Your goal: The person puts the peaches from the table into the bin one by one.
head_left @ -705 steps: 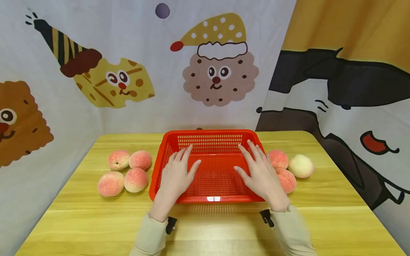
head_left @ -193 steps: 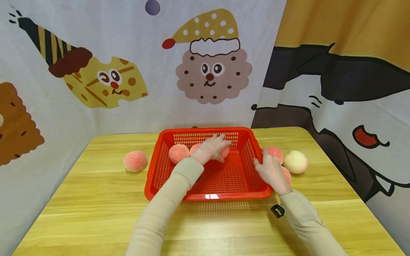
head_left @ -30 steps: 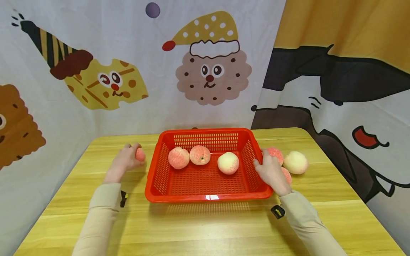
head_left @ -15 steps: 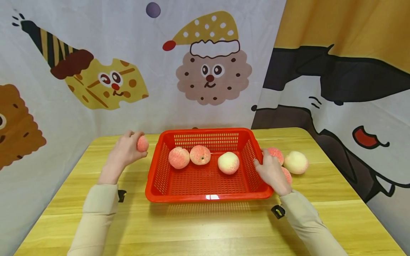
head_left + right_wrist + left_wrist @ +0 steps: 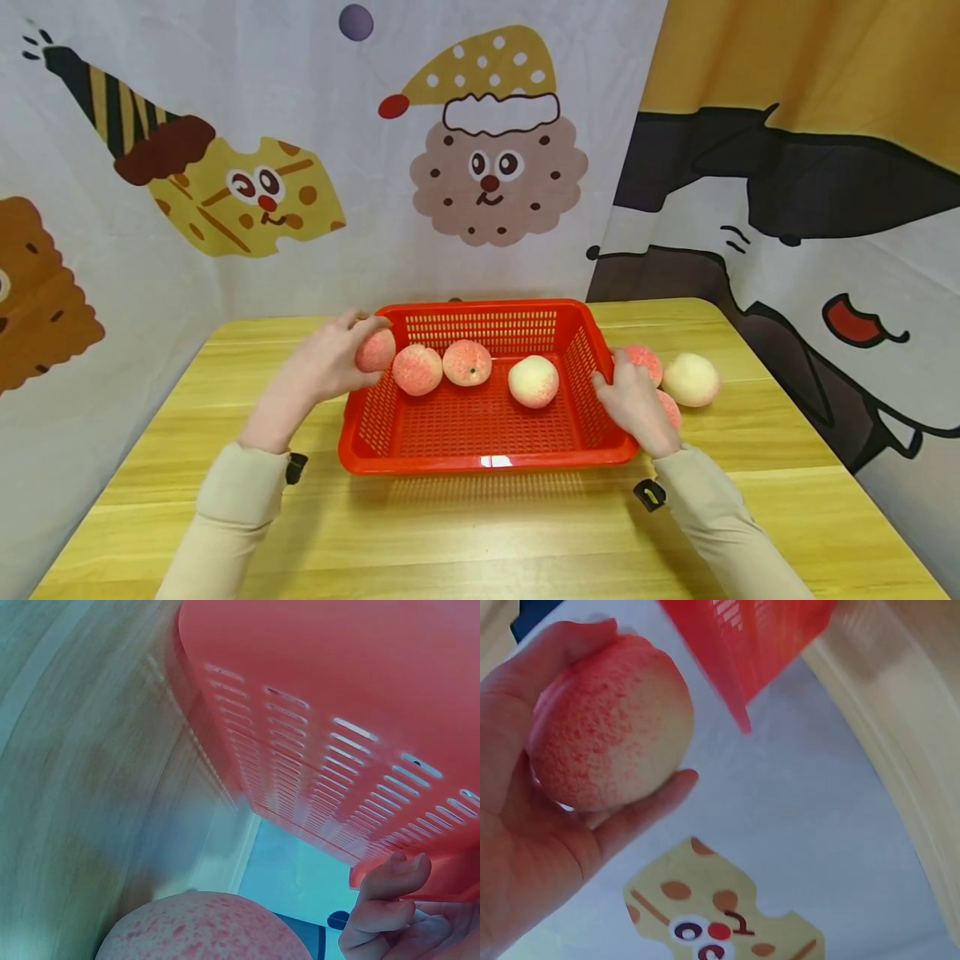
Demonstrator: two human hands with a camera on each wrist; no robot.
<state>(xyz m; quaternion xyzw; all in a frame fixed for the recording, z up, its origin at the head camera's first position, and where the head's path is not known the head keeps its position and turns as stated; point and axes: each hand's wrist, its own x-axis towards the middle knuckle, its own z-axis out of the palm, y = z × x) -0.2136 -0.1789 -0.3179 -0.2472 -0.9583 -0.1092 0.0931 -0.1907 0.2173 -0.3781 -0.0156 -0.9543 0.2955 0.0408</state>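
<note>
Cloth (image 5: 322, 283), white and printed, hangs behind a wooden table (image 5: 480, 542). Near its far edge stands a red basket (image 5: 420, 464), long axis running left to right, squarely between the person's arms. The left sleeve (image 5: 225, 517) slants up from the lower left, the right sleeve (image 5: 727, 525) from the lower right. The left hand (image 5: 326, 358) grasps the held peach (image 5: 375, 350), fingers across its top and far side, thumb on the near side, palm turned toward the basket. That fruit covers the far part of the left rim in the head view; the left wrist view shows a gap between fruit and plastic. The basket's open middle lies to its right, and the left hand is much the nearer to that end. The right hand (image 5: 633, 400) grips the right rim, fingers curled over it.

Inside, a pink peach (image 5: 417, 369) and a stem-marked peach (image 5: 467, 364) sit side by side toward the left, a pale peach (image 5: 533, 382) apart, farther right. Outside, beyond the right hand, lie a far pink peach (image 5: 642, 362), a near pink peach (image 5: 670, 408), partly hidden, and a cream peach (image 5: 692, 380).
</note>
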